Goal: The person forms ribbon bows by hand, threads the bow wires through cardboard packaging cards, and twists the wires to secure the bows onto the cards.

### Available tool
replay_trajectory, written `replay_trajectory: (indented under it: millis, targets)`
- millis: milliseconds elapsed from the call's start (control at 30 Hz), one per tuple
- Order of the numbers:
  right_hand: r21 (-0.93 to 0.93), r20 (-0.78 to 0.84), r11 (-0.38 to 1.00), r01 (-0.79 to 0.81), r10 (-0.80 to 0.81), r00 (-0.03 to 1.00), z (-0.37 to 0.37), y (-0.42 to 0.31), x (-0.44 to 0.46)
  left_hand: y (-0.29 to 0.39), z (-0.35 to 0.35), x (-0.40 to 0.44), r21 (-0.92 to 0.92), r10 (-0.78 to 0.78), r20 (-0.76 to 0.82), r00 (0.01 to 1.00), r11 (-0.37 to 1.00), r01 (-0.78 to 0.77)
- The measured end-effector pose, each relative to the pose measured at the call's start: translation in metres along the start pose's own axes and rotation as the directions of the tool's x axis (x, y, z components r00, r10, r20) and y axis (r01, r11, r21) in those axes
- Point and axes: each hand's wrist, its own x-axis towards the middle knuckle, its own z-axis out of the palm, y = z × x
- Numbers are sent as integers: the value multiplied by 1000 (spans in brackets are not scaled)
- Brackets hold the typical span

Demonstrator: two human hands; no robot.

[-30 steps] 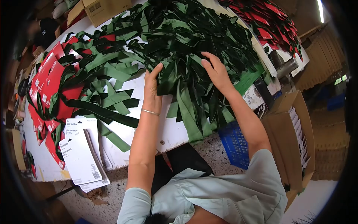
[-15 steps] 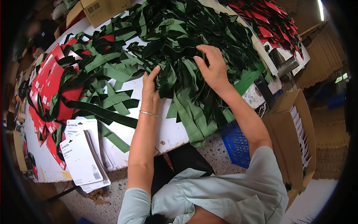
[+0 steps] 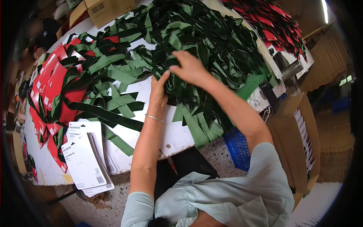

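Note:
A large heap of dark and light green velvet ribbons (image 3: 223, 49) covers the back and middle of the white table (image 3: 176, 140). My left hand (image 3: 159, 90), with a bracelet at the wrist, is closed on green ribbon at the heap's near left edge; the ribbon hides some of its fingers. Just right of it, my right hand (image 3: 191, 70) reaches over the heap, palm down, with thumb and forefinger apart. Its thumb is close to my left thumb, and the other fingertips are partly hidden. Light green ribbon tails (image 3: 196, 126) hang toward the table's front edge.
Red cards (image 3: 55, 85) with green ribbons lie at left, near stacked white cards (image 3: 81, 162). A cardboard box (image 3: 107, 11) stands behind. At right are a carton (image 3: 285, 132), a blue basket (image 3: 238, 147) and another red card pile (image 3: 270, 22). A person (image 3: 47, 34) is at far left.
My right hand has moved left across the heap, close to my left hand. My left hand has shifted slightly right. The ribbons between and below the hands have changed position.

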Motion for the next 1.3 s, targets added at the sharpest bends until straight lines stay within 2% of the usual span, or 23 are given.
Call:
replay_trajectory:
  millis: [33,167,267,300,333,400,433,500,533,700,767,833,867,900,933,1000,1033,1067,1133,1167,1233,1267,1300]
  targets:
    - [-80,-42,997,8,-12,999,17,-9,-8,0,-5,0,-14,-16,0,1000,1000,16]
    - [-16,-65,1000,-23,21,998,34,-32,-21,13,-5,-11,-51,-44,-20,999,998,43]
    - [28,-19,997,-75,76,997,34,-38,-21,5,-12,-7,-49,27,-38,999,998,-29]
    - [33,-24,996,-81,82,996,30,-41,-23,4,-10,-9,12,69,-83,994,998,-69]
    - [98,-5,990,-104,105,994,24,-45,-26,2,-10,-6,19,65,-79,995,998,-64]
    - [243,54,957,-157,148,988,18,-46,-27,-4,-17,7,179,42,-29,999,983,-36]
    - [250,50,954,-163,156,987,14,-47,-28,-10,-23,15,187,35,-27,999,982,-29]
    - [470,140,860,-201,152,978,5,-51,-33,-17,-26,25,256,-68,-43,997,964,77]
    - [600,196,751,-275,195,961,4,-54,-33,-17,-26,23,263,-78,-42,996,961,86]
    - [530,120,828,-183,140,983,19,-46,-35,-2,-10,3,-104,-40,13,999,994,41]
    - [550,100,829,-105,59,993,9,-46,-49,-10,-27,20,63,11,-106,994,998,-4]
    - [356,-143,931,76,-26,989,3,-38,-71,2,-6,12,181,60,-249,967,983,-15]
    - [274,-312,948,161,-71,947,-6,-30,-80,3,-11,19,181,9,-262,965,983,40]
    - [199,-407,967,157,-64,911,-17,-22,-89,5,-11,16,138,-15,-214,977,989,46]
    - [75,-423,992,106,-65,904,-29,-11,-97,5,-13,17,136,-14,-221,975,990,45]
    - [-129,-337,987,-98,49,940,-30,17,-106,2,-17,21,129,-13,-242,970,991,45]
    - [-152,-207,967,-205,172,963,-29,25,-106,3,-15,20,103,-32,-248,968,993,59]
    - [-149,-204,967,-206,174,963,-28,30,-105,3,-13,18,105,-34,-251,967,993,62]
    - [-114,32,955,-273,278,960,-31,33,-100,6,-6,13,39,-60,-229,972,997,71]
    - [-111,35,957,-269,274,961,-33,32,-95,7,-9,13,41,-56,-233,971,997,67]
    - [-120,178,942,-314,331,927,-40,28,-87,6,-15,18,-9,-110,-192,975,994,110]
    - [-147,36,959,-241,248,968,-33,34,-90,6,-19,20,-10,-111,-192,975,994,111]
    - [-121,73,946,-301,311,948,-40,31,-88,6,-19,20,3,-122,-184,975,992,125]
